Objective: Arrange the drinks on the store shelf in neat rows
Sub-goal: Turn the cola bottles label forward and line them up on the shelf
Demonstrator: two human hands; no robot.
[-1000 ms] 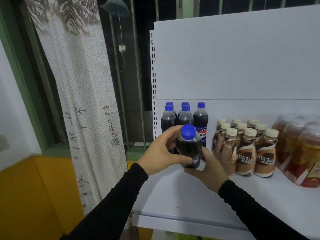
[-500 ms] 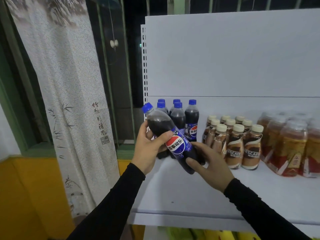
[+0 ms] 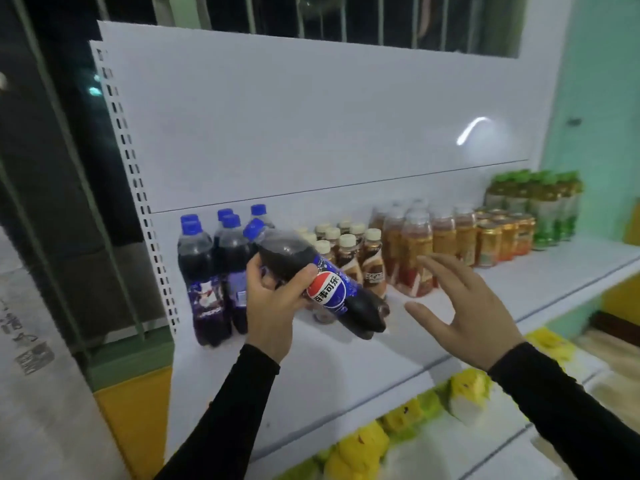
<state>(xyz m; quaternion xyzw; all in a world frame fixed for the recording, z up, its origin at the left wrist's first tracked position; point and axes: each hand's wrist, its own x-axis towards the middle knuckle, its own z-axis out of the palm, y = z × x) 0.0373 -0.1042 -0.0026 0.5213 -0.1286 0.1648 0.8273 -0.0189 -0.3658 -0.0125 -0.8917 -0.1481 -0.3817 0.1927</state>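
1. Left hand (image 3: 273, 303) grips a cola bottle (image 3: 318, 278) round its middle, thumb curled over the printed label; bottle tilted, blue cap up-left, rounded base down-right, held above the shelf (image 3: 311, 368).
2. Bottle: clear smooth plastic, dark liquid, glossy round red-white-blue logo.
3. Right hand (image 3: 464, 306) spread, fingers straight and apart, holding nothing, just right of the bottle's base, not touching.
4. Standing cola bottles (image 3: 214, 268), blue-capped, clustered at the shelf's left end, just behind the held one.
5. Coffee bottles (image 3: 349, 254), squat, cream caps, brown labels, in rows beside them.
6. Further right: amber tea bottles (image 3: 415, 244), orange cans (image 3: 502, 237), green-capped bottles (image 3: 540, 206).
7. Shelf: flat white metal, smooth; perforated upright at left.
8. Yellow packets (image 3: 360, 445) on the tier below; blurred.
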